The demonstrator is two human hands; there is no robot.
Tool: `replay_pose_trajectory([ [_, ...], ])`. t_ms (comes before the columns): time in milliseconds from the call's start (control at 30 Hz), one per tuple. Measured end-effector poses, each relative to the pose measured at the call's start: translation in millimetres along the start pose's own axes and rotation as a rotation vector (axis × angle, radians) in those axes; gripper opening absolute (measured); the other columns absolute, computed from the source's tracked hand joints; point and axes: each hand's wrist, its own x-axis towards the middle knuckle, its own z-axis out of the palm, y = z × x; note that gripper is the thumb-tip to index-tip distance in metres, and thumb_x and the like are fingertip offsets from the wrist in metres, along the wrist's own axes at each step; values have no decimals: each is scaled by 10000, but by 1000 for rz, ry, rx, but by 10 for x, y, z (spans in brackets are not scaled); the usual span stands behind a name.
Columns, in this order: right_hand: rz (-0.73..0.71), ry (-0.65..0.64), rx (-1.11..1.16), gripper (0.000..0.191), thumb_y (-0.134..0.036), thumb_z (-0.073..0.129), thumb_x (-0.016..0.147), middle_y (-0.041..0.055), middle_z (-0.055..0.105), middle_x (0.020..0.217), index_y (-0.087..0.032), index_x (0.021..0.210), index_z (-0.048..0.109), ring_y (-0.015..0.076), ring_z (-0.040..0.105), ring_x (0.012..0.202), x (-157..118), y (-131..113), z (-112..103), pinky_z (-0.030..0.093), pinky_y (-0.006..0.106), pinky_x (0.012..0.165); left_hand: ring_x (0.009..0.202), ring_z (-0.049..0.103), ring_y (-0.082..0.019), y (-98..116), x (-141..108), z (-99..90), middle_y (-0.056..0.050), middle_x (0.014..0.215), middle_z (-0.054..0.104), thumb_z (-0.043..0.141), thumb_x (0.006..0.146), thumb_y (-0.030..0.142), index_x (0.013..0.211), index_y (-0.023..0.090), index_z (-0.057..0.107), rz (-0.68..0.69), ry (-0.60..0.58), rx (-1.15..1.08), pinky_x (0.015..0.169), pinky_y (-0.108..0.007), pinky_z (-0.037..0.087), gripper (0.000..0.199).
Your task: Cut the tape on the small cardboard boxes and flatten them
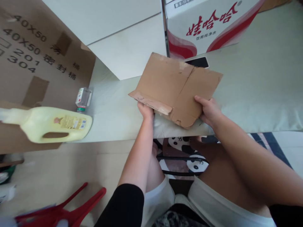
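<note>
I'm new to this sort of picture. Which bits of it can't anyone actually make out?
All in the head view:
Left hand: fingertips hidden by the cardboard piece.
Right hand: fingertips, except the thumb's, hidden behind that cardboard.
Dark flat object: partly covered by the cardboard.
Yellow bottle: tip cut off by the left edge; label print too small.
Red object: blurred, cut off by the bottom edge.

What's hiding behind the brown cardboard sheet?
Behind the cardboard sheet, a flat black thing with a white rim, perhaps a phone, peeks out. The cardboard covers the rest, so I can't be sure.
</note>
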Motion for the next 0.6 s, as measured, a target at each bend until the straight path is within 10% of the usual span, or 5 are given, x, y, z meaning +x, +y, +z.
replay_pose_trajectory([
  [333,1,-76,-71,349,-356,823,630,74,767,1101,-248,926,674,337,659,1220,-72,15,-23,575,531,1006,1208,656,-351,209,94,-979,-200,1184,737,380,959,470,993,162,687,262,-639,951,1085,-511,488,436],
  [600,34,-86,-177,382,-476,839,675,67,773,1161,-256,965,723,342,665,1229,-135,59,-43,524,545,1093,1233,631,-382,165,28,-1065,-208,1201,731,423,887,468,1017,165,703,237,-666,1149,1100,-537,462,432],
])
